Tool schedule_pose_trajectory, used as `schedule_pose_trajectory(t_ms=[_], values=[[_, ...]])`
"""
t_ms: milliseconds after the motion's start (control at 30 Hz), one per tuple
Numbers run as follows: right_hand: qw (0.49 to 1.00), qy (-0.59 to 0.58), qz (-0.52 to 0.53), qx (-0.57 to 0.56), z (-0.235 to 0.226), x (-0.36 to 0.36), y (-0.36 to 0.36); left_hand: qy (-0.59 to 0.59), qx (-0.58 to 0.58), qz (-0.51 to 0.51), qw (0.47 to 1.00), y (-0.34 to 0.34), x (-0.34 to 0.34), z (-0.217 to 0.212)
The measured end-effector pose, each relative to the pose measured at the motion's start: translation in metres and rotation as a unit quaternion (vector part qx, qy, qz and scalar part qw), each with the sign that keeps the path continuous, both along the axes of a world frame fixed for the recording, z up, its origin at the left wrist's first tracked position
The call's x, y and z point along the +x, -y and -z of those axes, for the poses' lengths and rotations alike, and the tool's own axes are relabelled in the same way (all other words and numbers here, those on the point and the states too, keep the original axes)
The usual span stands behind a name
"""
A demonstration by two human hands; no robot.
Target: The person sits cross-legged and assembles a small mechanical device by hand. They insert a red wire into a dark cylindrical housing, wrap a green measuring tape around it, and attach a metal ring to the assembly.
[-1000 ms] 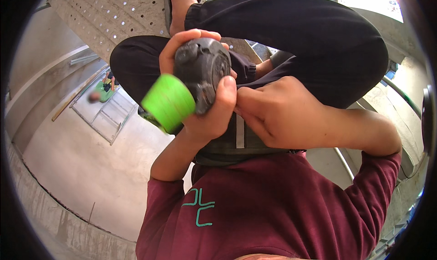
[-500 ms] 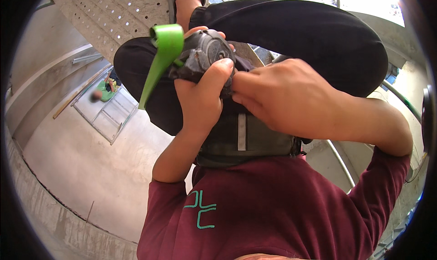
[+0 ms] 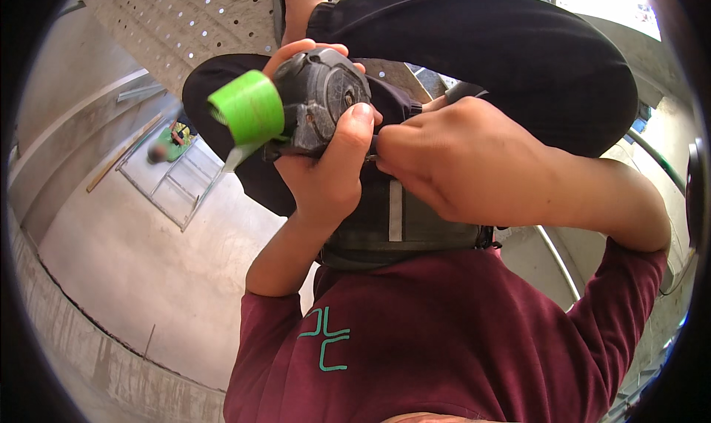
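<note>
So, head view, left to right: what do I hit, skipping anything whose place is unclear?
Ladder-like metal frame → curled green strip → dark grey case → right hand → thin white pipe → green pipe.

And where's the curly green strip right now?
The curly green strip is left of centre in the head view, just left of the dark casing that the left hand holds.
</note>
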State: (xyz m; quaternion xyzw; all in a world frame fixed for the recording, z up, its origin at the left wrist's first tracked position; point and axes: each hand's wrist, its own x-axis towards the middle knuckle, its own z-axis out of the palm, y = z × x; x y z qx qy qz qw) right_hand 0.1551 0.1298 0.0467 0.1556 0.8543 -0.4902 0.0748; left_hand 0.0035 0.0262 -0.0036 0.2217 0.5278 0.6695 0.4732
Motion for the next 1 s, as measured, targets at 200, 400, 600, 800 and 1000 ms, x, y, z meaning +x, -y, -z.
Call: schedule_pose_trajectory(t_ms=[200, 400, 600, 800, 1000], values=[[0.923, -0.083, -0.143, 0.348, -0.007, 0.001, 0.001, 0.099, -0.101, 0.056, 0.988, -0.002, -0.010, -0.003], [0.992, -0.024, 0.002, 0.121, -0.001, -0.001, -0.003, 0.058, -0.108, 0.021, 0.992, -0.005, -0.007, 0.007], [0.955, 0.091, 0.130, -0.252, 0.003, 0.001, -0.002, -0.062, 0.009, -0.011, 0.998, 0.001, 0.000, 0.010], [0.826, 0.258, 0.174, -0.470, -0.007, 0.007, 0.001, -0.296, 0.128, 0.028, 0.946, 0.015, -0.003, 0.009], [0.963, 0.006, -0.123, 0.239, -0.030, 0.011, 0.033, -0.082, 0.053, 0.007, 0.995, 0.031, 0.004, -0.012]])
